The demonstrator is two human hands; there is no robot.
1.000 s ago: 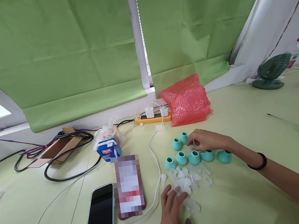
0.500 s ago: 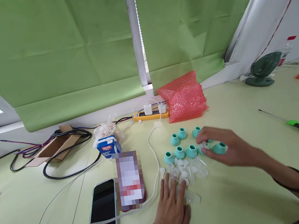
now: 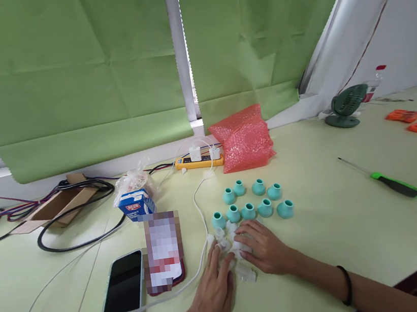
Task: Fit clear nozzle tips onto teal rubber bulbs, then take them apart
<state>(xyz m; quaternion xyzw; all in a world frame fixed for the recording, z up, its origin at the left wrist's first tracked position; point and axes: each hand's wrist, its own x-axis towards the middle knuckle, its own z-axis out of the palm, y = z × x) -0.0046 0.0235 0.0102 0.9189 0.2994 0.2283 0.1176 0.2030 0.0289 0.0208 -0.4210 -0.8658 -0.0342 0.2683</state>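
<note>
A loose pile of small clear and white translucent plastic pieces (image 3: 246,273) lies on the pale green table. At its left edge my left hand (image 3: 213,291) rests with fingers apart, the tips touching the pieces. My right hand (image 3: 269,250) reaches over the pile from the right; its fingers are bent and spread, thumb apart, lying on the pieces and hiding some of them. Just behind the pile stand several teal cone-shaped parts with round top openings (image 3: 249,211), in two rough rows. Neither hand touches them.
A white cable (image 3: 200,213) runs left of the pile, past two phones (image 3: 123,297). Behind are a blue drink carton (image 3: 137,205), a yellow power strip (image 3: 198,162) and a red bubble-wrap bag (image 3: 245,143). To the right lie a screwdriver (image 3: 395,185) and a green fan (image 3: 346,107).
My right hand has moved left and down from the teal parts, where it pinched a whitish piece, onto the pile. My left hand stays by the pile. The view has shifted right.
</note>
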